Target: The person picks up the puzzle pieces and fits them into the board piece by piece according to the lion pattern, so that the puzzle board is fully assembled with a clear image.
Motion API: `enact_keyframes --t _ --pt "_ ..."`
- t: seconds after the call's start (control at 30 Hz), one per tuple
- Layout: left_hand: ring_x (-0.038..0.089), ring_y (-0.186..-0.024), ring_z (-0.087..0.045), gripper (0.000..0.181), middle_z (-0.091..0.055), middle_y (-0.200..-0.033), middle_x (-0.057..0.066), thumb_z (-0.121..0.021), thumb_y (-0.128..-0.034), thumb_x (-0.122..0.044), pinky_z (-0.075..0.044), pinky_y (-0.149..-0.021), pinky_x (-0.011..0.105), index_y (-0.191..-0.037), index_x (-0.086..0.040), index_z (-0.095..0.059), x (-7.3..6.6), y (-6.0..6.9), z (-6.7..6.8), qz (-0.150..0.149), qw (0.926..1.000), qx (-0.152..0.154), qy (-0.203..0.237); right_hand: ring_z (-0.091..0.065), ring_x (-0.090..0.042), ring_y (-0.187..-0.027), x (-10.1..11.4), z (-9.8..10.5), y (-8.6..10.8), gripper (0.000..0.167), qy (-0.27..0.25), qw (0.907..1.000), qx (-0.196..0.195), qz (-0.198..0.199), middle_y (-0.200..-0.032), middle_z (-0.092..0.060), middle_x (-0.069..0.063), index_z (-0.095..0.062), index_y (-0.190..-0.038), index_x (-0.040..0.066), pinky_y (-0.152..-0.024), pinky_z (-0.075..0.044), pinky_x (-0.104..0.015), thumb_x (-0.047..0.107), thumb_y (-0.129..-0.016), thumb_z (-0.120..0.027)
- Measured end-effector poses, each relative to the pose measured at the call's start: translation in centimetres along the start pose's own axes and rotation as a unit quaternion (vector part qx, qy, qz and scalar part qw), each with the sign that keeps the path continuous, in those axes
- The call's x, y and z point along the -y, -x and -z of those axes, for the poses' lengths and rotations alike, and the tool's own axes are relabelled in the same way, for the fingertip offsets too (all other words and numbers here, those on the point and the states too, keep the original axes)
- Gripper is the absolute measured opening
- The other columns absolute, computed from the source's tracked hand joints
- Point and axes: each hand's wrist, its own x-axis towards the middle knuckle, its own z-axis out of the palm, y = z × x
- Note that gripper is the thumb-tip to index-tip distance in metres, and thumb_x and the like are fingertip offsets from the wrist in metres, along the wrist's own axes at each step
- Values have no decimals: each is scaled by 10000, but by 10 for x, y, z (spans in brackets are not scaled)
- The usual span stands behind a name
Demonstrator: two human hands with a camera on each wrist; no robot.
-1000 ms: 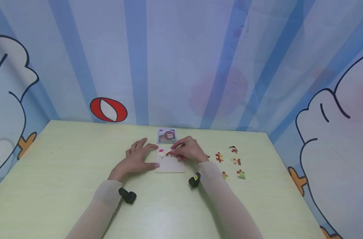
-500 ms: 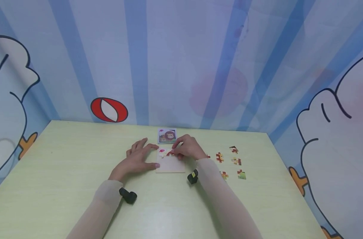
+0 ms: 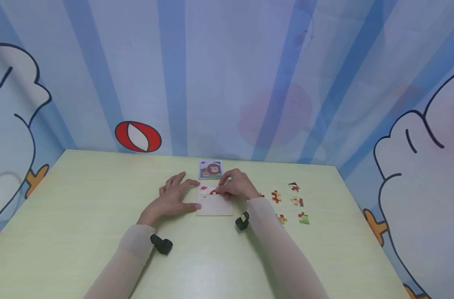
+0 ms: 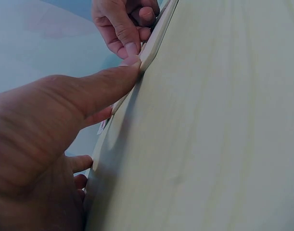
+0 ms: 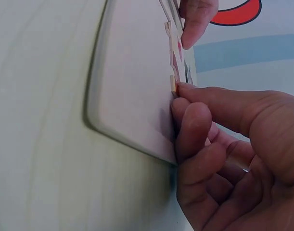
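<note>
1. Two pale, long sleeves [image 3: 116,261] reach in from the near side, each with a small black wrist camera [image 3: 162,244] at the cuff. Between them a broad stretch of pale yellow, wood-grained tabletop [image 3: 197,265] runs up to the work.
2. The thin, whitish square puzzle board [image 3: 214,206] with rounded corners lies flat near the middle of the table, its near edge facing the person. More tabletop spreads left of the left hand.
3. The left hand [image 3: 170,201] has its fingers spread apart. Its thumb touches the board's left edge near the front corner, and the forefinger reaches the left edge by the far corner.
4. The right hand [image 3: 238,185] comes over the board's right edge, covering part of it; thumb and curled forefinger are together, pinching a small red-and-white printed cardboard puzzle piece [image 5: 173,83] on the board's far part.
5. Beside that piece, a pink-and-white printed section [image 3: 203,189] fills the far left corner of the board; the near part shows plain whitish surface.
6. Right of the right hand, loose multicoloured puzzle pieces [image 3: 276,196] lie apart from one another, some partly hidden by hand and sleeve.
7. Just beyond the board's far edge, not touching it, lies a square lion picture card [image 3: 210,170].
8. Behind the table's far edge hangs a blue-striped cloth backdrop [image 3: 227,83].
</note>
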Motion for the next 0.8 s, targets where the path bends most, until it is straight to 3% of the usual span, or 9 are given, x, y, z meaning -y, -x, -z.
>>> enact_keyframes --t 0.57,0.8 --pt "505 -1650 -28 740 -85 -1812 209 -820 -914 -472 -76 -1260 788 -1558 -283 -507 -2 0 0 97 9999 31 24 -613 -70 -505 -4 -2 1 146 -238 9997 -39 19 -605 -669 26 -740 -956 82 -534 -493 -213 177 -917 -844" --pt "510 -1647 -40 741 -89 -1811 209 -816 -916 -477 -86 -1260 793 -1560 -290 -501 -2 0 0 122 9999 53 -42 -659 -126 -631 -2 5 8 172 -392 9989 183 167 -765 -756 -40 -753 -1075 86 -630 -528 -248 195 -950 -797"
